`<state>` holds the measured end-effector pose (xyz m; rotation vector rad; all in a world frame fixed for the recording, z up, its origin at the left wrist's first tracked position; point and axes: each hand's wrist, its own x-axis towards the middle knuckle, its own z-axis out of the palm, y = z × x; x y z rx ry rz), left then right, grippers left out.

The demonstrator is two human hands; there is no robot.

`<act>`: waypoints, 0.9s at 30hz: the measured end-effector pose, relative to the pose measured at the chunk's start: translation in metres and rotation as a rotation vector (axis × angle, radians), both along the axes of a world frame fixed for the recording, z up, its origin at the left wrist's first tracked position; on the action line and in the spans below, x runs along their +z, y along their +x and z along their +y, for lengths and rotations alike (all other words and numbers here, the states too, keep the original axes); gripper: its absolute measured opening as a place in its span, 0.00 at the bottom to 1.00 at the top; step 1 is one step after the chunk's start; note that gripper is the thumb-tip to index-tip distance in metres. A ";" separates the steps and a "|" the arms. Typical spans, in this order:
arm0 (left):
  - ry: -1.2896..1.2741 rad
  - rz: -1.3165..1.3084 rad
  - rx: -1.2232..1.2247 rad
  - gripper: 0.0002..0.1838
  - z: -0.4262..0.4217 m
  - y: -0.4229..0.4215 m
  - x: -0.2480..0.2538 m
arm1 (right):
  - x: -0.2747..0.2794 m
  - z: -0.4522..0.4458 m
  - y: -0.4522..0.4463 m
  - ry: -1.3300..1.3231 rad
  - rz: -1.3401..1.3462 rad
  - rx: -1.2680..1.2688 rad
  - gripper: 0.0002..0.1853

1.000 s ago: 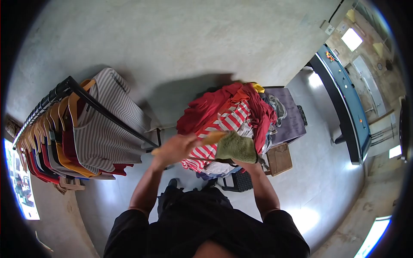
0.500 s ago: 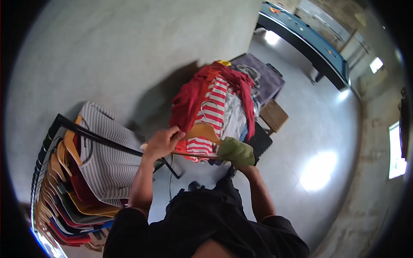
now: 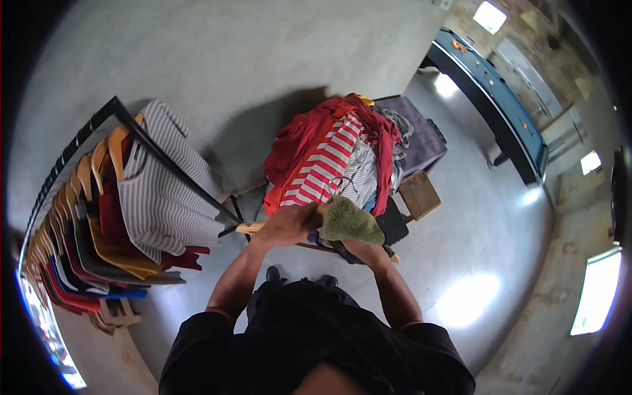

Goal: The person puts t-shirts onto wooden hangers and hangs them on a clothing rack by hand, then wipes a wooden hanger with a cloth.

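Note:
In front of my waist is a wooden clothes hanger [image 3: 250,227] with a metal hook; its ends stick out at either side of my hands. My left hand [image 3: 286,227] is closed around the hanger near its middle, against the edge of a fuzzy green cloth [image 3: 350,220]. My right hand [image 3: 365,251] has the green cloth draped over its fingers, which are mostly hidden, and the cloth lies against the hanger. Just beyond both hands is a heap of clothes, with a red-and-white striped garment [image 3: 326,161] on top and a red garment [image 3: 296,148] beside it.
A black clothes rack [image 3: 174,168] on the left carries a grey striped shirt [image 3: 158,197] and several garments on wooden hangers. A cardboard box [image 3: 419,195] and a purple-grey covered surface [image 3: 411,128] are beside the heap. A pool table [image 3: 490,99] stands at the back right.
My left hand has moved right along the hanger, close to the green cloth. The hanger has shifted so its left end now shows beside my left hand. The view has turned slightly.

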<state>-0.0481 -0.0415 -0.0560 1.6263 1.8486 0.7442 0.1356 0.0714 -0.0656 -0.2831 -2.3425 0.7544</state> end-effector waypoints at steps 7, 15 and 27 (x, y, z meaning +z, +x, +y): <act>0.150 -0.017 0.270 0.22 -0.048 -0.029 -0.003 | -0.019 0.025 0.031 0.200 -0.246 0.154 0.18; 0.387 0.294 0.016 0.15 -0.048 0.006 -0.066 | -0.005 -0.005 -0.027 0.732 -0.146 -0.045 0.22; 0.051 -0.169 0.314 0.17 -0.074 -0.042 0.015 | -0.033 0.012 0.011 0.657 -0.087 0.106 0.21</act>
